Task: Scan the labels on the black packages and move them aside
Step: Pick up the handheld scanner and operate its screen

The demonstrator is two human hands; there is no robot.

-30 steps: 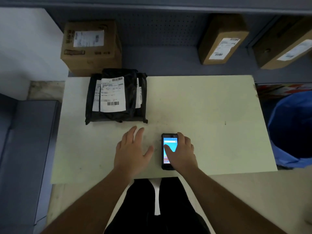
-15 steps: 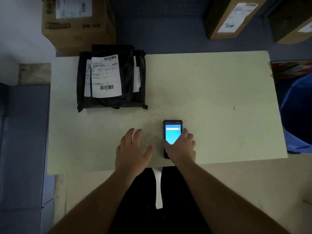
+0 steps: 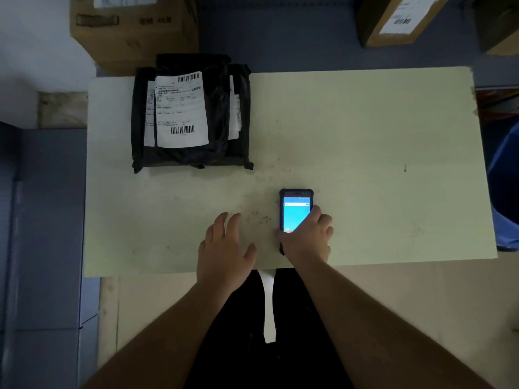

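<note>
Pale green rectangular table (image 3: 365,136) carries a stack of black plastic packages (image 3: 191,113) with white labels at its far left. Right hand (image 3: 307,240) fingers grasp a lit black handheld scanner (image 3: 295,211) lying near the front edge; left hand (image 3: 224,254) rests flat beside it, fingers released.

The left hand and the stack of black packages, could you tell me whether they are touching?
Apart. The head view shows bare table between the left hand and the stack of black packages.

Black packages (image 3: 193,113): stacked at the tabletop's (image 3: 365,130) far left.
Right hand (image 3: 304,237): fingers (image 3: 316,213) wrapped around the lit scanner (image 3: 295,211).
Left hand (image 3: 224,251): flat, spread, left of scanner.
</note>
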